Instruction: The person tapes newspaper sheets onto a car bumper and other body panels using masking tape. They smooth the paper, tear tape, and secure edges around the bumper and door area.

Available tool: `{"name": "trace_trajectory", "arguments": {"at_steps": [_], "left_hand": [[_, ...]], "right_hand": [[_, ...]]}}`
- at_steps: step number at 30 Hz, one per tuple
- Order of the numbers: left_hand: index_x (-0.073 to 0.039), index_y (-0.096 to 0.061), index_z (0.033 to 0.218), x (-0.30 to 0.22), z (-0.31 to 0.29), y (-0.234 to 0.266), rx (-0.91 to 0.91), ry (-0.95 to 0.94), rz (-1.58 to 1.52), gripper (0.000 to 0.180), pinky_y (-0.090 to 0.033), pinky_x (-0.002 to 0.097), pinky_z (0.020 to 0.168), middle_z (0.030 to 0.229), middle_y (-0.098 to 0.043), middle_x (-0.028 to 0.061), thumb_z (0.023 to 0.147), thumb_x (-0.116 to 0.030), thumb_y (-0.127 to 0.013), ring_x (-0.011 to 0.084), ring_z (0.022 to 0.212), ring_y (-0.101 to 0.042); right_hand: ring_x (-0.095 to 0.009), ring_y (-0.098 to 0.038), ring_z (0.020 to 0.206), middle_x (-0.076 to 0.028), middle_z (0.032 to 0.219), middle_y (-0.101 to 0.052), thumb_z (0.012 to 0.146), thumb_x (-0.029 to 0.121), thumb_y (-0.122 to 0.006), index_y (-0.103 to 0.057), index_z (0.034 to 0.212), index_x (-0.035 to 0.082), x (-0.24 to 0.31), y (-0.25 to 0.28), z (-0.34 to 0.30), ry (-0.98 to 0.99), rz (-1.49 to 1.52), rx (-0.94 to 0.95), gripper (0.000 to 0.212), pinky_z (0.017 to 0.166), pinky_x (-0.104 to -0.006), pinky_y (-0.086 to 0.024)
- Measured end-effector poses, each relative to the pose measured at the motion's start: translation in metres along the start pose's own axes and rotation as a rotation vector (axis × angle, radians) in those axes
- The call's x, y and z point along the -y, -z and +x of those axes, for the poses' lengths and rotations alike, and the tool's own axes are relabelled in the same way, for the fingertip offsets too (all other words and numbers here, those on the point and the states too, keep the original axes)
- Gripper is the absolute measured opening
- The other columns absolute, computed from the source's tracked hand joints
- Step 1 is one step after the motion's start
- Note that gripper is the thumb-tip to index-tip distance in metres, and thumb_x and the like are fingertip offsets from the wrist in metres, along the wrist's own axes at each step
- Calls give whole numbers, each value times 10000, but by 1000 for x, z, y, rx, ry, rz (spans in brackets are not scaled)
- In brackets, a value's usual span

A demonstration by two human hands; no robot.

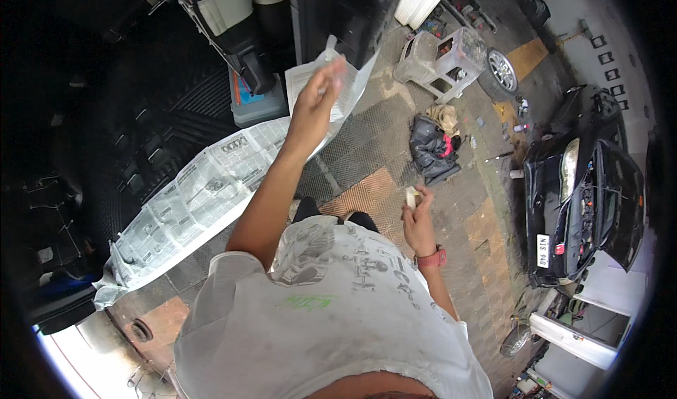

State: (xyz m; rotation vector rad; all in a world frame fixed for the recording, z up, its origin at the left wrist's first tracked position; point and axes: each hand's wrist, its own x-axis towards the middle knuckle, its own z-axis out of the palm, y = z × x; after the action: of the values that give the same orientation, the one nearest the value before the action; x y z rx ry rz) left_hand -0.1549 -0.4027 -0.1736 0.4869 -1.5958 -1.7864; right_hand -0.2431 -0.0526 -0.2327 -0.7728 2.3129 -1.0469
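Reaching over newspaper [224, 168], twelve o'clock.
Holding a pale thing [412, 197] in right hand [419, 224], four o'clock; cannot tell grip of blurry left hand [316, 104].

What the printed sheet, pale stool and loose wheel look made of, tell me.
Printed sheet: matte paper, likely newsprint, judging by its dense print and creases.
Pale stool: dull, probably moulded plastic, as its legs and sides look one piece.
Loose wheel: dark, rubbery-looking tyre, shiny silvery spokes, likely metal.
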Motion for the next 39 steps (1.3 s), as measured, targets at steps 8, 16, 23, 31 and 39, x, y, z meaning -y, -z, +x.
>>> {"name": "trace_trajectory", "arguments": {"at_steps": [8, 16, 23, 31, 39], "left_hand": [[-39, -718, 1382, 61, -118, -52, 446, 409, 231, 471, -582, 377, 1020, 1319, -763, 124, 981, -260, -824, 227, 1145, -751], [-9, -739, 1034, 63, -136, -61, 119, 316, 331, 141, -581, 338, 842, 1004, -749, 76, 1000, -138, -784, 186, 920, -730], [-19, -731, 1036, 84, -145, -57, -152, 321, 312, 117, -565, 314, 850, 1000, -779, 87, 1025, -133, -756, 173, 941, -737], [-42, -758, 1070, 190, -74, 7, 52, 268, 611, 183, -581, 425, 916, 1053, -799, 143, 988, -205, -777, 307, 1002, -772], [-70, -769, 1081, 212, 18, 31, 294, 330, 1022, 219, -542, 499, 1021, 1221, -767, 209, 978, -263, -773, 399, 1190, -707]], "right_hand": [[-135, -713, 874, -91, 1083, -745, 1080, -11, -581, -55, 1751, 118, 42, 7, 31, 92, 449, 520, 862, 799, -294, -577], [-112, -665, 682, -38, 814, -707, 1156, 153, -543, -338, 1627, 77, 26, 4, 49, -22, 688, 752, 519, 640, -280, -534], [-240, -691, 604, -89, 753, -696, 1146, 235, -579, -606, 1161, 65, 30, -12, 48, 215, 29, 457, 173, 556, -383, -524], [-464, -699, 758, -208, 900, -733, 1080, 224, -662, -631, 1088, 67, -24, -4, 20, 234, -241, 112, 160, 651, -532, -546], [-472, -721, 750, -209, 873, -748, 1083, 230, -653, -602, 1097, 71, -190, 16, -85, -139, -539, -10, 168, 645, -576, -533]]}}
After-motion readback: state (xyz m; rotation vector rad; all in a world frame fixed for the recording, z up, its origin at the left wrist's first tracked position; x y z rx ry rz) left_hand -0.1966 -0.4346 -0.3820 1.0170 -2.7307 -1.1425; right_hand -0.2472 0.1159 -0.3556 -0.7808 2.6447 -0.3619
